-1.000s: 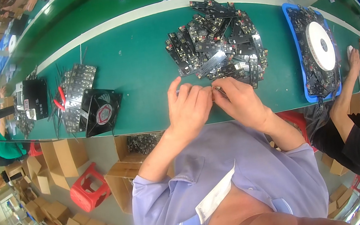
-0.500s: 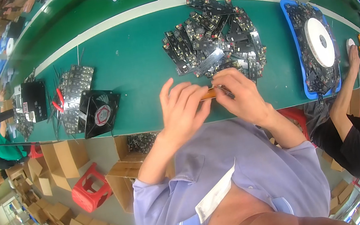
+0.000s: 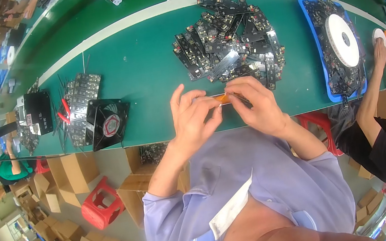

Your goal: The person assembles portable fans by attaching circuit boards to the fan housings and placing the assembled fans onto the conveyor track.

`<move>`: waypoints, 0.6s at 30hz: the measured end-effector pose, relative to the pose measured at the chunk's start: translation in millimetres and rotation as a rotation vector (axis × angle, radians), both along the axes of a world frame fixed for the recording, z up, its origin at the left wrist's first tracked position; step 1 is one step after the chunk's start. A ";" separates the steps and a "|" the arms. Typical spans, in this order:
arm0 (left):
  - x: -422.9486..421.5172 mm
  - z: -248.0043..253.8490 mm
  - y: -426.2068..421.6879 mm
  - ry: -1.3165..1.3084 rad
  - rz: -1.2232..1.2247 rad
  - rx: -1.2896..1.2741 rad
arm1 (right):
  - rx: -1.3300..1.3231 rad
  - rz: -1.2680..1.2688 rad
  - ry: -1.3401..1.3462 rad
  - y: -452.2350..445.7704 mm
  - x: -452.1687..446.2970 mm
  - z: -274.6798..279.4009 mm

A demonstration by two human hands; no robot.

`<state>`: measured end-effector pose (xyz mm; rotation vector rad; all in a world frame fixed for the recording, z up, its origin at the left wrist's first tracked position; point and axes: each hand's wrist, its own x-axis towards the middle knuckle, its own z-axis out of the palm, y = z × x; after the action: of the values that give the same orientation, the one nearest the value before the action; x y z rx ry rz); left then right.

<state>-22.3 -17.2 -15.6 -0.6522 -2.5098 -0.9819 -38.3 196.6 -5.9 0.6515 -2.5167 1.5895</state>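
In front of my chest, near the table's front edge, both hands meet at a small orange piece (image 3: 222, 99) with a thin pale edge. My left hand (image 3: 195, 120) pinches its left end between thumb and fingers. At the other end, the fingers of my right hand (image 3: 257, 107) are closed on it too. My fingertips cover much of the piece, so its exact kind does not show. Just beyond my hands lies a heap of narrow black circuit boards (image 3: 229, 44).
A blue tray (image 3: 316, 50) on the right holds circuit boards and a white reel (image 3: 335, 41). On the left are a black fan (image 3: 108, 122), red-handled pliers (image 3: 66, 108), board panels (image 3: 84, 87) and a black box (image 3: 38, 113). A co-worker's hand (image 3: 380, 51) is far right.
The orange piece has turned between my fingers, and its pale edge shows more. My right fingers have shifted slightly along it. The co-worker's hands at right have moved a little.
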 end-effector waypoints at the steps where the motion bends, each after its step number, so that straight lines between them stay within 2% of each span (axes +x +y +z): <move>1: -0.3 -0.6 -0.7 -0.003 -0.003 -0.003 | 0.023 -0.004 0.066 -1.6 -1.4 -2.4; 2: -0.8 -1.9 -1.8 -0.005 -0.006 -0.007 | 0.046 -0.009 0.132 -2.4 -2.1 -4.1; 5: -1.3 -4.4 -2.4 -0.013 -0.002 -0.012 | 0.032 0.042 0.062 -2.8 -0.8 -4.9; 11: -2.1 1.1 5.6 -0.017 0.076 0.000 | 0.009 0.069 0.163 -1.9 -2.9 -9.5; 14: -1.1 0.8 5.8 -0.024 0.095 -0.024 | -0.063 -0.002 0.002 -6.1 2.6 0.7; 18: -1.2 1.0 6.6 -0.031 0.101 -0.028 | -0.042 -0.004 0.023 -5.7 3.1 0.2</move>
<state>-23.5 -10.6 -14.6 -0.5167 -2.5600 -0.9295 -35.2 191.0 -5.7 0.6562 -2.4596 1.6195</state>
